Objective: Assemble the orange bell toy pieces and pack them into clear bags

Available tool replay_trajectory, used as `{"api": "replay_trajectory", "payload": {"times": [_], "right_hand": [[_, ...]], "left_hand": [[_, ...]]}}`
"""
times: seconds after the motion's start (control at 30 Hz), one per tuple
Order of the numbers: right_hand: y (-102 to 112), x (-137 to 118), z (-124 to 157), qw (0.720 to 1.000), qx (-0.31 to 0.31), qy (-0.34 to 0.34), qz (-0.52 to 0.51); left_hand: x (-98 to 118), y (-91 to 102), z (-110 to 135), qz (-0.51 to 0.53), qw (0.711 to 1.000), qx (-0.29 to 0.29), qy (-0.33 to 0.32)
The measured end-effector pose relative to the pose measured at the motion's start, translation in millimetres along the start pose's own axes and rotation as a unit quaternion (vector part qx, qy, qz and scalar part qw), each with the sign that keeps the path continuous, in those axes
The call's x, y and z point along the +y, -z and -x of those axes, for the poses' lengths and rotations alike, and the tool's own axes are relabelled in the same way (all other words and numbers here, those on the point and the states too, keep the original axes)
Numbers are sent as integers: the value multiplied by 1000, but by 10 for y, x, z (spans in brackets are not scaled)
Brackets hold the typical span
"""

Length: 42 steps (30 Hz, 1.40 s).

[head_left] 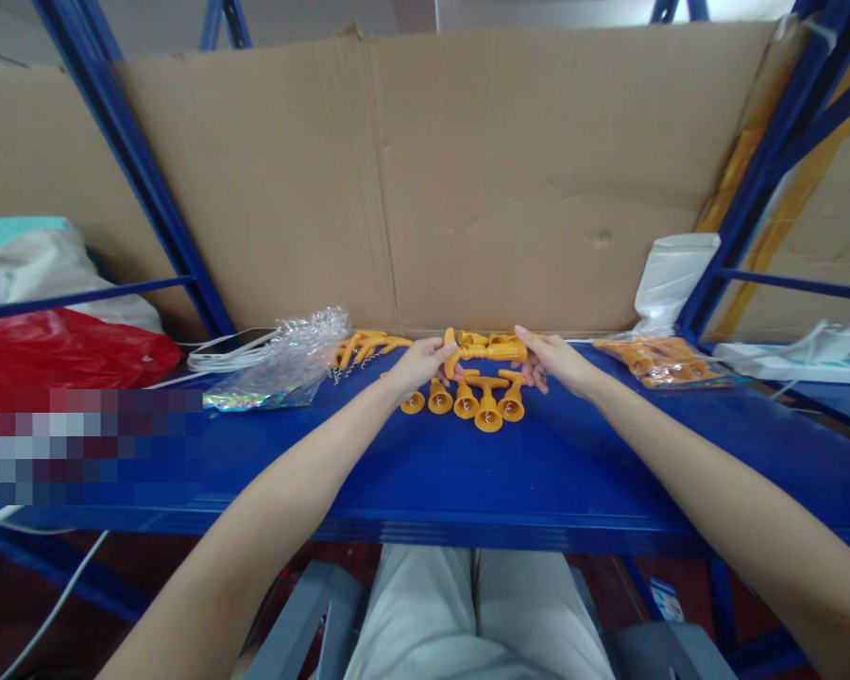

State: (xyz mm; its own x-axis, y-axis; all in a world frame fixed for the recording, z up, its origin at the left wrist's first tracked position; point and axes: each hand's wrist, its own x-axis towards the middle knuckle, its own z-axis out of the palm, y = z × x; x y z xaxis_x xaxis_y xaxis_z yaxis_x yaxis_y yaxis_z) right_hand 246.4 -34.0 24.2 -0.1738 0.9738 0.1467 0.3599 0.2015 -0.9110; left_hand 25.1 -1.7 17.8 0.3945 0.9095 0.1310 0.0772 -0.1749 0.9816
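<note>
Both my hands hold one yellow corkscrew (492, 351) level above the blue shelf. The fingers of my left hand (429, 361) close on its T-shaped handle, while my right hand (544, 359) grips the bell-shaped end. Just below and in front, several assembled yellow corkscrews (488, 414) lie in a row with their bell openings towards me. Left of my left hand is a pile of yellow handles with bare metal screws (368, 348). More yellow parts (476, 337) sit behind the held corkscrew, partly hidden by it and my hands.
A clear plastic bag (290, 364) and white cables (230, 359) lie to the left, near a red bag (63, 359). At the right are a bag of yellow parts (655, 363) and a white power strip (786, 361). Cardboard (467, 179) stands behind the blue shelf (538, 482).
</note>
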Motion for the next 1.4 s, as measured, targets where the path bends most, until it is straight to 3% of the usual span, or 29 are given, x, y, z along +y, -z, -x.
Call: {"api": "replay_trajectory", "payload": {"times": [0.27, 0.47, 0.57, 0.9, 1.0, 1.23, 1.4], "right_hand": [[-39, -20, -6, 999, 43, -8, 7], [-11, 2, -14, 996, -35, 38, -68], [3, 2, -6, 996, -41, 51, -62], [-47, -71, 32, 998, 57, -14, 15], [-13, -74, 31, 999, 29, -12, 5], [110, 8, 5, 995, -38, 92, -27], [81, -23, 37, 997, -28, 65, -34]], "left_hand": [[16, -22, 13, 9, 1000, 1, 1], [28, -31, 6, 12, 1000, 27, 2], [58, -45, 30, 10, 999, 29, 8], [77, -76, 59, 25, 1000, 16, -3], [66, -57, 39, 20, 1000, 18, 5], [77, -44, 46, 15, 999, 35, 15], [108, -45, 68, 10, 1000, 24, 8]]}}
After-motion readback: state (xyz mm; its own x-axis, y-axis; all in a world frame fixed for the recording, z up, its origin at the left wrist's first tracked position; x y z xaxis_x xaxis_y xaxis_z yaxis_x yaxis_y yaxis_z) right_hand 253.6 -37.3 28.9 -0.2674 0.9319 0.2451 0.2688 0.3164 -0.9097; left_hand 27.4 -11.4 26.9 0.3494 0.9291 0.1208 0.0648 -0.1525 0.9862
